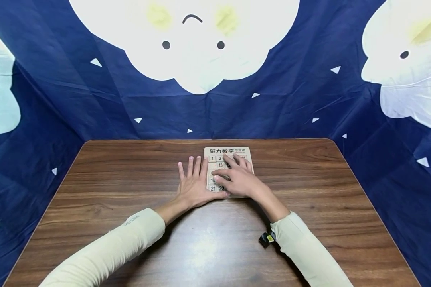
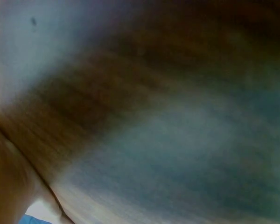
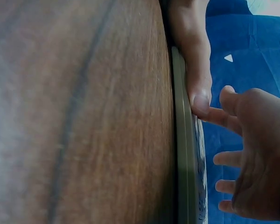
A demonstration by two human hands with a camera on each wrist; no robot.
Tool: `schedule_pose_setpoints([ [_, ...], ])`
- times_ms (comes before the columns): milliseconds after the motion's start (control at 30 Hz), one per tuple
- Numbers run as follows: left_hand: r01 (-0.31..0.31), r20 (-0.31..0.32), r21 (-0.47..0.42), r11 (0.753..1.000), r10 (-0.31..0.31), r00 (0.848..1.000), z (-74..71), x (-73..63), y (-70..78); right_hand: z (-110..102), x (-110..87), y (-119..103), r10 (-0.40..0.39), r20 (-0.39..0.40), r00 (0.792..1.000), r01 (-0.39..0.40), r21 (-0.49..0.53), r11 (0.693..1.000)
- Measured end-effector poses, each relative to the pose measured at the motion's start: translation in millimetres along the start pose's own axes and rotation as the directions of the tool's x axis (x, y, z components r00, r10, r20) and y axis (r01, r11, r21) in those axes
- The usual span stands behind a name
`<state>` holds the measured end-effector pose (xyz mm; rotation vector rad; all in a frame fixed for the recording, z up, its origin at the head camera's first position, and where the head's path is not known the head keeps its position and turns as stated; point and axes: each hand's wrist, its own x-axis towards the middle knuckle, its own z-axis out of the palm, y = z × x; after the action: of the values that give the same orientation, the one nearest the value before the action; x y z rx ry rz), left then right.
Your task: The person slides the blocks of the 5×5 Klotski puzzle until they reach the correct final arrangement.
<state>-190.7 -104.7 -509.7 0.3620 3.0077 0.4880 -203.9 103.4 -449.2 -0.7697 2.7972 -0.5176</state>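
Note:
A pale number sliding-puzzle board (image 1: 206, 150) lies flat on the wooden table, with printed characters across its top and numbered tiles below. Along its left side my left hand (image 1: 194, 187) rests with fingers straight and spread, its thumb lying along the near edge. My right hand (image 1: 242, 179) is over the board from the right, fingers spread and hiding many tiles. In the right wrist view, a fingertip of the right hand (image 3: 266, 158) comes down at the board's face beside the left thumb (image 3: 196, 70). Tiles 1, 2, 13, 21 and 22 show.
The brown wooden table (image 1: 122, 167) has rounded far corners. Dark blue cloth (image 1: 104, 99) with white clouds and small triangles hangs around it. A small black device (image 1: 265, 240) sits at the right wrist. Blurred tabletop fills most of the left wrist view.

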Motion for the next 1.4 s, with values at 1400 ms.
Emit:
schedule_pose_setpoints([
  [1400, 0.028, 0.027, 0.021, 0.999, -0.029, 0.999, 1.7, 3.6, 2.2, -7.4, 16.0, 27.5, 0.055, -0.087, 0.995, -0.05, 0.067, 0.997],
])
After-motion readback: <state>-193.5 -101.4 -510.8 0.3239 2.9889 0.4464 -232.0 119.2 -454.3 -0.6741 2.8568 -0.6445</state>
